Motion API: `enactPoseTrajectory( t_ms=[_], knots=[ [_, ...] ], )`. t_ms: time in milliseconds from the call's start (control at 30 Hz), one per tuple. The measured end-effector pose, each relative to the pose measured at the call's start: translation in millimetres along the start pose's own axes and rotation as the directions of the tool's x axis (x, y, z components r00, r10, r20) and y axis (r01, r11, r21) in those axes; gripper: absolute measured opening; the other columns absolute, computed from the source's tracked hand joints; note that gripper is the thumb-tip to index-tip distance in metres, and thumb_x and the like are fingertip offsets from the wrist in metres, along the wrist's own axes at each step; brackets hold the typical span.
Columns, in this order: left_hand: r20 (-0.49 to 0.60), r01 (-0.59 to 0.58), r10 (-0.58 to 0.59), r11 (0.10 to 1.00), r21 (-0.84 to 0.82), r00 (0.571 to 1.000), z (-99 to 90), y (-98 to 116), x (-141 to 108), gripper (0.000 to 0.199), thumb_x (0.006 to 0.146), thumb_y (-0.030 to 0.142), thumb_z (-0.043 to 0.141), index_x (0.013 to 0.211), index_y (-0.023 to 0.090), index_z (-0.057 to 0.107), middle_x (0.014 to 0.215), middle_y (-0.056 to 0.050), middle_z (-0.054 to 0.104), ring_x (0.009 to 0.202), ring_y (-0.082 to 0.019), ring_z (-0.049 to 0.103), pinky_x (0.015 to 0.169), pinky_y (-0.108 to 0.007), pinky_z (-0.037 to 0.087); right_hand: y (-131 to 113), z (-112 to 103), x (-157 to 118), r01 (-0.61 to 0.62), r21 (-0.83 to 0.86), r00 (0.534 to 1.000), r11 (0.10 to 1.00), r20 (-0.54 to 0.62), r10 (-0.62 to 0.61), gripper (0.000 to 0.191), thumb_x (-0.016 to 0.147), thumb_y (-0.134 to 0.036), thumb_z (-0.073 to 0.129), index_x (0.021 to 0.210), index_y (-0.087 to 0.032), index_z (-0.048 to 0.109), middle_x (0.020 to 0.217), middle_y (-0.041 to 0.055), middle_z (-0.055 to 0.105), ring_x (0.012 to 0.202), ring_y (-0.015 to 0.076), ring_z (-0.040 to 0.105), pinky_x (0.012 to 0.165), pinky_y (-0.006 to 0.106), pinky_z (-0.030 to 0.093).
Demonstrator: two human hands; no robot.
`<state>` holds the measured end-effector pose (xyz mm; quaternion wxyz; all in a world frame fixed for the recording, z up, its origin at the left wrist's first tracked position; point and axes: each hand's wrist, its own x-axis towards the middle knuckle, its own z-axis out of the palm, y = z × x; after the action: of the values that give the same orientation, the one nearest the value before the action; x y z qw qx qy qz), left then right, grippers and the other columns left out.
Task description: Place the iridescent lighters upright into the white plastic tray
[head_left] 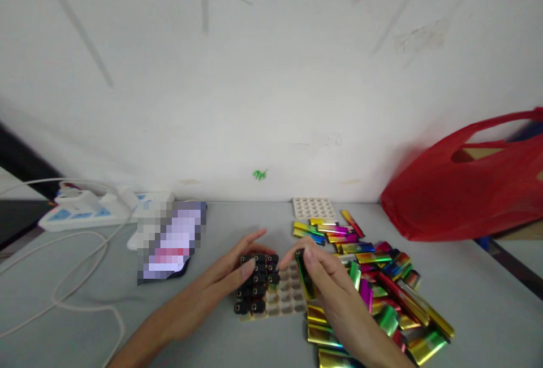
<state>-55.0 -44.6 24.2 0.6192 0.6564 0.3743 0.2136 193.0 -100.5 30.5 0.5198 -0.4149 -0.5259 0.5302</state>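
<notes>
A pale tray [286, 307] with a grid of cells stands on the table, its left columns filled with upright lighter-like pieces whose black ends [258, 290] face up. My left hand [229, 272] rests over this group, thumb lying on the black ends and other fingers stretched out along the far side. Over the tray's right side, my right hand [333, 277] pinches a shiny green lighter-like piece [304, 275] between thumb and fingers. It is held tilted, black end up; whether its lower end touches the tray I cannot tell.
Many shiny metallic pieces [388, 317] lie loose on the right. A second cell tray [314, 208] is by the wall. Further right sits a red bag [458, 187]. At left are a phone [176, 243], a power strip [72, 218] and a white cable [80, 307].
</notes>
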Motion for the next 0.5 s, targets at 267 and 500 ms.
enactPoseTrajectory(
  t_ms=[267, 500],
  knots=[
    [0.043, 0.020, -0.017, 0.996, -0.087, 0.999, 1.7, 1, -3, 0.078, 0.103, 0.063, 0.070, 0.171, 0.041, 0.037, 0.163, -0.006, 0.058, 0.152, -0.035, 0.053, 0.128, -0.051, 0.040, -21, -12, 0, 0.093, -0.249, 0.945, 0.964, 0.326, -0.007, 0.024, 0.109, -0.043, 0.069, 0.110, -0.029, 0.089, 0.102, 0.0048, 0.074, 0.096, 0.0229, 0.069, 0.085, 0.035, 0.047],
    [0.048, 0.018, -0.014, 0.997, -0.079, 0.999, 0.6, -1, -3, 0.075, 0.104, 0.062, 0.069, 0.170, 0.041, 0.039, 0.161, -0.005, 0.059, 0.152, -0.036, 0.052, 0.128, -0.053, 0.039, -7, -14, 1, 0.164, -0.285, 0.955, 0.944, 0.286, -0.080, 0.011, 0.095, -0.034, 0.088, 0.105, -0.029, 0.090, 0.093, 0.0026, 0.083, 0.081, 0.0213, 0.071, 0.076, 0.034, 0.048]
  ],
)
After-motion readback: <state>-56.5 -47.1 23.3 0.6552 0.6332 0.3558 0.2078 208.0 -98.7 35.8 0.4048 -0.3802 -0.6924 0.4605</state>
